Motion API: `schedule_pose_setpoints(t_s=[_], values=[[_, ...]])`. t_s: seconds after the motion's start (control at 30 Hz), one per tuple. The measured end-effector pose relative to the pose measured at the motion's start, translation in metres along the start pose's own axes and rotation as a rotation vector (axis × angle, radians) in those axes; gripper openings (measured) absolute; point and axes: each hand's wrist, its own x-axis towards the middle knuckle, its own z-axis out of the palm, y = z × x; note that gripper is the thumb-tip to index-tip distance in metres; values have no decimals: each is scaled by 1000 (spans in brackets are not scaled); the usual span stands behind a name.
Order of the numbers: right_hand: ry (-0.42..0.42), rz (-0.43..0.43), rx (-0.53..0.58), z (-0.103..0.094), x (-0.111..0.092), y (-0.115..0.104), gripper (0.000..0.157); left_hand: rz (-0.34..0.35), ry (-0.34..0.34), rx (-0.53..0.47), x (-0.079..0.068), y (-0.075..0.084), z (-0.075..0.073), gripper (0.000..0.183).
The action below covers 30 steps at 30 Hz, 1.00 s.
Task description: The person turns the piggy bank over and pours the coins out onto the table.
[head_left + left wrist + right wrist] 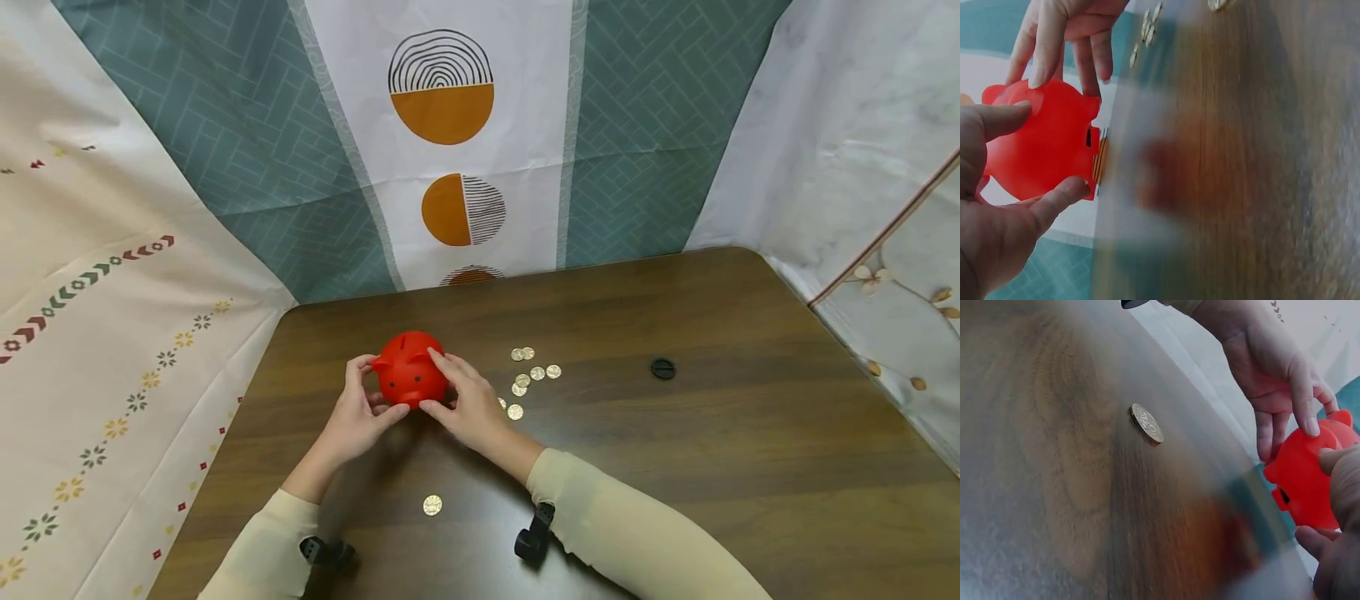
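Note:
A red piggy bank (pixel 411 377) with a slot in its top faces me, lifted off the table. From the left side, my left hand (pixel 358 423) holds it with thumb and fingers. My right hand (pixel 474 408) grips the opposite side, its thumb low near the snout and a finger by the ear. The left wrist view shows the piggy bank (pixel 1041 147) with a gap between its feet and the tabletop, and a dark opening at its underside. Nearest the hands on the table, a single gold coin (pixel 432 505) lies in front of them.
Several gold coins (pixel 537 373) lie scattered to the right of my right hand. Farther right sits a round black plug (pixel 663 368). The brown wooden table (pixel 720 450) ends against patterned cloth (pixel 480 167) at the back.

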Motion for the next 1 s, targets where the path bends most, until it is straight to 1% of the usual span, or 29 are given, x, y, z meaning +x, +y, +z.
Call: schedule_pose_setpoints(t_s=[0.17, 0.33, 0.47, 0.57, 0.7, 0.8, 0.9, 1.0], values=[[25, -9, 9, 5, 3, 3, 73, 11, -10, 11, 5, -5, -3, 79], [39, 14, 9, 9, 1, 8, 73, 18, -30, 7, 9, -9, -2, 79], [49, 19, 12, 13, -1, 12, 74, 17, -31, 22, 10, -11, -1, 80], [57, 21, 21, 16, -1, 15, 74, 20, -22, 35, 14, -28, 0, 81], [68, 35, 29, 19, -2, 17, 74, 21, -27, 26, 17, -35, 0, 81], [71, 34, 42, 22, -5, 18, 74, 17, -42, 21, 12, -22, 0, 80], [78, 27, 47, 25, -7, 19, 74, 22, -44, 25, 9, -19, 1, 81], [94, 29, 47, 26, -8, 19, 74, 37, -41, 26, 10, -20, 3, 81]])
